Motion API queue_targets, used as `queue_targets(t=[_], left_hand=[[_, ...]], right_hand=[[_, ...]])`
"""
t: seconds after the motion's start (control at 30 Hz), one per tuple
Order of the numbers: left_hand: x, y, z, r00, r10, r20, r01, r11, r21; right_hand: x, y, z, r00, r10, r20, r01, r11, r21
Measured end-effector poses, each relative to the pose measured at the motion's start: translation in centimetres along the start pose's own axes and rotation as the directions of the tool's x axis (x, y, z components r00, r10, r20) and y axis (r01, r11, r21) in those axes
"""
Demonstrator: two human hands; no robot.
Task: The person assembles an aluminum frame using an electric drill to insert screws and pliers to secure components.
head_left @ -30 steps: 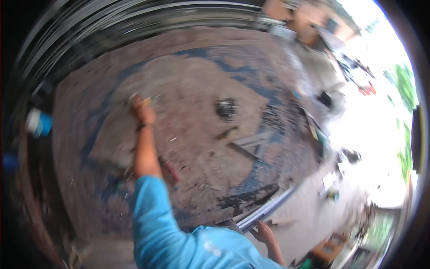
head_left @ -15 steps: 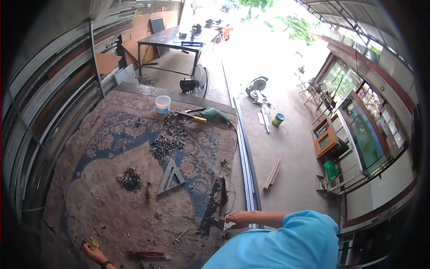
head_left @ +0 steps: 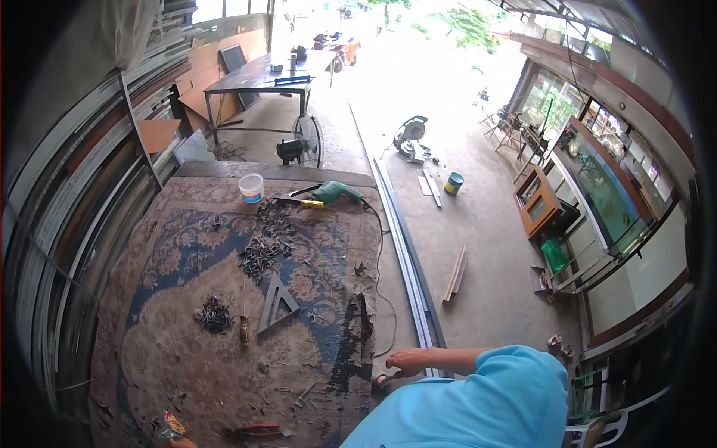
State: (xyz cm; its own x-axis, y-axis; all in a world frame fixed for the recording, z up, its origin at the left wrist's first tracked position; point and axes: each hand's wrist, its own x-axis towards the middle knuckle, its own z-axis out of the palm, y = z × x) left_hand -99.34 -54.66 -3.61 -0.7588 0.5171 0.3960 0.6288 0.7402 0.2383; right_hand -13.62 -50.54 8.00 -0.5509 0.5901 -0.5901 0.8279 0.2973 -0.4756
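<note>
At the bottom left edge, my left hand (head_left: 182,443) is mostly cut off by the frame; its visible fingers close on a small yellow-and-red packet (head_left: 173,425). My right hand (head_left: 405,361) hangs loosely bent at the wrist beside the rug's right edge, fingers drooping, nothing seen in it. Red-handled pliers (head_left: 261,431) lie right of the left hand. Farther up the worn rug (head_left: 179,358) are a screwdriver (head_left: 244,332), a grey triangular square (head_left: 278,308), a small heap of screws (head_left: 215,315) and a larger pile of fasteners (head_left: 259,255).
A green power drill (head_left: 334,193) and a white tub (head_left: 251,188) sit at the rug's far end, before a fan (head_left: 305,142). Long metal profiles (head_left: 407,257) run along the right side. A mitre saw (head_left: 411,140) and a can (head_left: 453,184) stand on the floor.
My left hand has drawn back toward the lower edge, carrying the packet nearer me. The right hand has lifted slightly with its wrist more bent. The whole view has shifted a little.
</note>
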Motion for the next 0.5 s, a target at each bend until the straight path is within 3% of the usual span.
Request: queue_targets(t=[0.13, 0.23, 0.33, 0.43, 0.5], left_hand=[[-0.5, 0.2, 0.9, 0.974, -0.226, 0.017, 0.226, 0.973, -0.055], [-0.4, 0.8, 0.3, 0.922, -0.32, 0.22, 0.326, 0.945, 0.005], [-0.3, 0.9, 0.0, 0.946, -0.22, 0.24, 0.232, 0.972, -0.027], [-0.4, 1.1, 0.9, 0.982, -0.053, 0.184, 0.031, 0.992, 0.122], [-0.4, 2.0, 2.3, 0.989, -0.025, 0.147, 0.014, 0.997, 0.076]], right_hand=[[-1.2, -0.9, -0.5, 0.999, 0.04, 0.007, -0.04, 0.999, -0.001], [-1.2, -0.7, 0.0, 0.998, 0.059, 0.035, -0.059, 0.998, 0.002], [-1.0, -0.9, -0.4, 0.992, 0.09, 0.091, -0.091, 0.996, 0.011], [-0.9, -1.5, -1.1, 0.992, 0.092, 0.086, -0.094, 0.995, 0.026], [-0.2, -0.7, -0.4, 0.995, 0.073, 0.07, -0.076, 0.997, 0.032]])
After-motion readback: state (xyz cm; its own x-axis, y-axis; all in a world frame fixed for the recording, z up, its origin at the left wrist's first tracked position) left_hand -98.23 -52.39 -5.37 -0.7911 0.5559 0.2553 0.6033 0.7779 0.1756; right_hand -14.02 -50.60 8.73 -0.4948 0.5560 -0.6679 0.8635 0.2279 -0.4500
